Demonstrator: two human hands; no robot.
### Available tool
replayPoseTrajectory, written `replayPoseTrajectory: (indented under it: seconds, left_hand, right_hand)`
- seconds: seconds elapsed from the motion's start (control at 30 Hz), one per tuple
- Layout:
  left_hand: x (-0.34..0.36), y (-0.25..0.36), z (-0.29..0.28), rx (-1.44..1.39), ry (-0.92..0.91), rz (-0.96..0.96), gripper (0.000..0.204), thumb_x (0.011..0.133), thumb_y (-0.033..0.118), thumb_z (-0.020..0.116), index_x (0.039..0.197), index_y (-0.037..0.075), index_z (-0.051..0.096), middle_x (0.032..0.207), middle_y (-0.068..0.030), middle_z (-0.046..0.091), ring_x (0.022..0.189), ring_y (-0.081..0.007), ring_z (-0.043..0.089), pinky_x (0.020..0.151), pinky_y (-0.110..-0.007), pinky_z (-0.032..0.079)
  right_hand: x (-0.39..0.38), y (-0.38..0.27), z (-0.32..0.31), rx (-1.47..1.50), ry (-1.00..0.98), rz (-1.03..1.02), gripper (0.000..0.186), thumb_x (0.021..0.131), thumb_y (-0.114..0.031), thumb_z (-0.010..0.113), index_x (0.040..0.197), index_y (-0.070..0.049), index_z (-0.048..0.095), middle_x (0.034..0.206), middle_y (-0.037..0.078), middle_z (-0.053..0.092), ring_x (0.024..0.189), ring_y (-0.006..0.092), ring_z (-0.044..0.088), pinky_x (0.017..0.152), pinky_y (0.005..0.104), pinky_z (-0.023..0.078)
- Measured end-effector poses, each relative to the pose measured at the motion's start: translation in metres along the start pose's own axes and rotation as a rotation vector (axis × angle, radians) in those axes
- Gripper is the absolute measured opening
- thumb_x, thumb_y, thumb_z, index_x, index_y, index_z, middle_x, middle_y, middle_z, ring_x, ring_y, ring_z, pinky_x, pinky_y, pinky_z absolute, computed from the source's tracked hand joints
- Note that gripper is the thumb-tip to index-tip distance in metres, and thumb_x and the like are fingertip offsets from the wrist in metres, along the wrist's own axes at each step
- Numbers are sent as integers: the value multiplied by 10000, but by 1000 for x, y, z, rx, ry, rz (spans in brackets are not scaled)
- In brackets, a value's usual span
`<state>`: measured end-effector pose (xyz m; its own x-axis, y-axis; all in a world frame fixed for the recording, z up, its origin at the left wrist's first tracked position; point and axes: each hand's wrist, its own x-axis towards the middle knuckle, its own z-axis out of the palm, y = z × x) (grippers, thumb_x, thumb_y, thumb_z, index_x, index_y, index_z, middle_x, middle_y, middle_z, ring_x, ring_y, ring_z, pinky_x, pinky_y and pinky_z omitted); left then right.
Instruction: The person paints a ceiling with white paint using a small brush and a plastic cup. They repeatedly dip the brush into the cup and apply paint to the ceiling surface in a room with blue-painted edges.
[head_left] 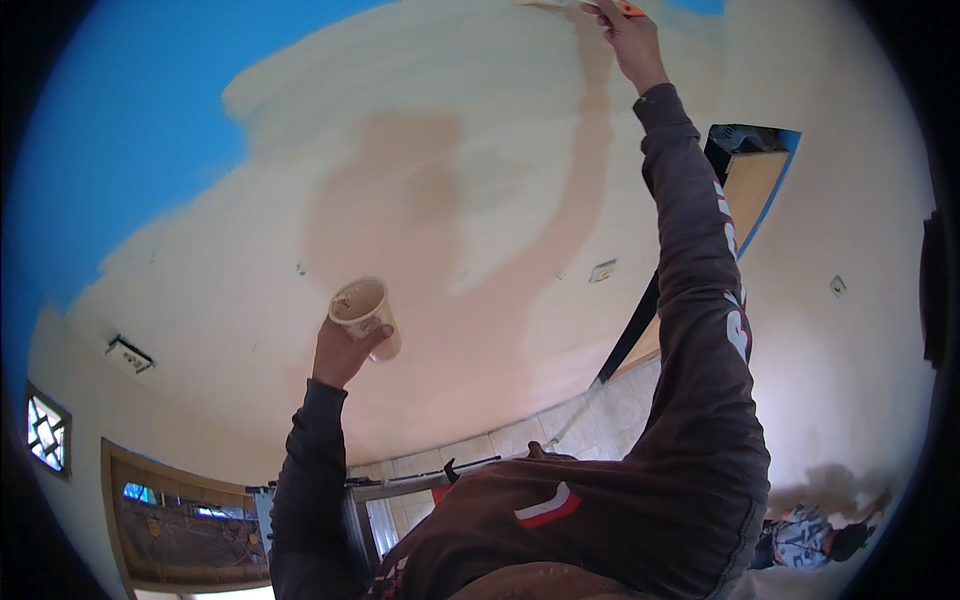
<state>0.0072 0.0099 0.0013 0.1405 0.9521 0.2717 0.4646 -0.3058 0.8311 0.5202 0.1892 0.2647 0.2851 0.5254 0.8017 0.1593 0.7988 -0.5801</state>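
My left hand (pixel 343 352) is closed around a translucent plastic cup (pixel 360 298) streaked with cream paint. My right hand (pixel 625 45) is raised high at the top of the view, gripping a paintbrush (pixel 625 8) with an orange part on its handle; the brush's tip touches or is very near the cream-painted wall (pixel 400 70). Bright blue paint (pixel 120 130) covers the upper left of that wall, with an uneven border against the cream. My shadow falls across the cream area.
A dark-edged opening (pixel 750 165) is at the right, small wall boxes (pixel 603 270) dot the wall, and a small window (pixel 48 430) and a wooden-framed opening (pixel 180 510) sit lower left. Metal framework (pixel 390 485) stands below me. Another person (pixel 805 535) is at the lower right.
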Motion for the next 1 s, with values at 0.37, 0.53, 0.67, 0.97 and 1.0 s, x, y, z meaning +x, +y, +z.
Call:
replayPoseTrajectory:
  seconds: [0.37, 0.53, 0.67, 0.97, 1.0]
  left_hand:
    - [-2, -1, -1, -26, -43, -12, 589, 798, 202, 850, 1263, -29, 572, 1173, -129, 683, 1068, -215, 671, 908, -361, 558]
    - [-2, 3, 0, -6, -42, -6, 596, 799, 200, 850, 1270, -27, 563, 1164, -131, 684, 1062, -220, 672, 905, -362, 563]
    - [-2, -3, -1, -15, -38, -33, 606, 792, 207, 857, 1267, -24, 560, 1157, -135, 685, 1059, -225, 673, 905, -367, 566]
    - [-2, -2, -1, 0, -14, -12, 611, 784, 222, 864, 1259, -23, 567, 1162, -128, 684, 1059, -224, 671, 897, -362, 557]
    - [-1, -1, 0, 12, -21, -6, 613, 784, 223, 863, 1261, -23, 566, 1162, -128, 683, 1060, -224, 670, 900, -362, 555]
  right_hand:
    - [26, 28, -181, -147, 348, -17, 302, 918, -305, 733, 1037, -28, 734, 943, 6, 763, 740, 34, 536, 626, 197, 437]
    - [8, 24, -193, -258, 471, -162, 290, 920, -303, 729, 1020, -31, 741, 915, 19, 764, 734, 47, 562, 630, 214, 458]
    - [-10, -1, -149, -745, 539, -391, 261, 939, -273, 699, 1004, -24, 744, 844, 62, 736, 679, 89, 575, 619, 259, 474]
    - [-24, 0, -15, -787, 337, -563, 219, 933, -163, 596, 921, 32, 696, 813, 244, 679, 793, 421, 637, 726, 487, 495]
    - [-29, 0, -2, -859, 286, -591, 187, 917, -146, 599, 904, 24, 676, 808, 234, 667, 801, 417, 623, 728, 489, 493]
